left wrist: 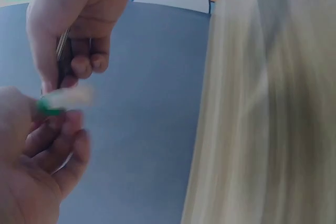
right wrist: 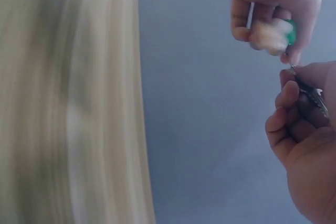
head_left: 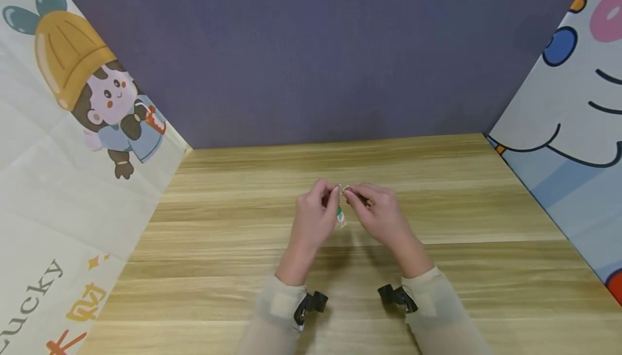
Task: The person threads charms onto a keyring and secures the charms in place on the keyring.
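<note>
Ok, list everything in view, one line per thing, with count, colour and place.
charm: one, green and whitish, hanging between the two hands, pinched by the left.
key: one, dark metal, in the right hand's curled fingers.
table: one, light wood grain, under the hands.
back wall: one, purple-grey, behind the table.
cartoon panels: two, pale with printed figures, left and right of the table.
wrist cameras: two, black, on the sleeves.
left hand: one, above table centre.
right hand: one, beside the left.
</note>
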The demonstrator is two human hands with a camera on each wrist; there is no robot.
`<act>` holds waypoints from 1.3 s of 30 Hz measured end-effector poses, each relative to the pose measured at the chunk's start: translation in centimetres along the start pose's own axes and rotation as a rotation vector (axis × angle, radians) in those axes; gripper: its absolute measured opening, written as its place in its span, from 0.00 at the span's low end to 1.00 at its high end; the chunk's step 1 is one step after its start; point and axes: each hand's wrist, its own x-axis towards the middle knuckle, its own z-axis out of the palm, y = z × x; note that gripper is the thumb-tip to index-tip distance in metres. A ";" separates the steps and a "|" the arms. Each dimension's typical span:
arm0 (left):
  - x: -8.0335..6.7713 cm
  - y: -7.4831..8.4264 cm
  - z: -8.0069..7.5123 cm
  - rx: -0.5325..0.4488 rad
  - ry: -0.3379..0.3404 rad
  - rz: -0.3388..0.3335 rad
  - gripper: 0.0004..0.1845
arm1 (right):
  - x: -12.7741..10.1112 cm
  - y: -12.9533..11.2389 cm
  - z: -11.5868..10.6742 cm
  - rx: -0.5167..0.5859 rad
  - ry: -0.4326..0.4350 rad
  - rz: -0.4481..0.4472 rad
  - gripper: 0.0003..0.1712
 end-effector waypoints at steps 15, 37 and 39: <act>0.9 0.0 -1.0 0.445 0.036 0.362 0.04 | 1.9 -1.2 -2.3 -0.293 -0.209 -0.179 0.05; 0.4 0.3 -0.1 0.091 0.136 0.171 0.07 | 1.5 -0.7 -1.7 -0.062 -0.032 -0.175 0.05; 0.3 0.5 0.1 0.055 0.148 0.132 0.07 | 1.4 -0.7 -1.5 -0.057 -0.009 -0.177 0.05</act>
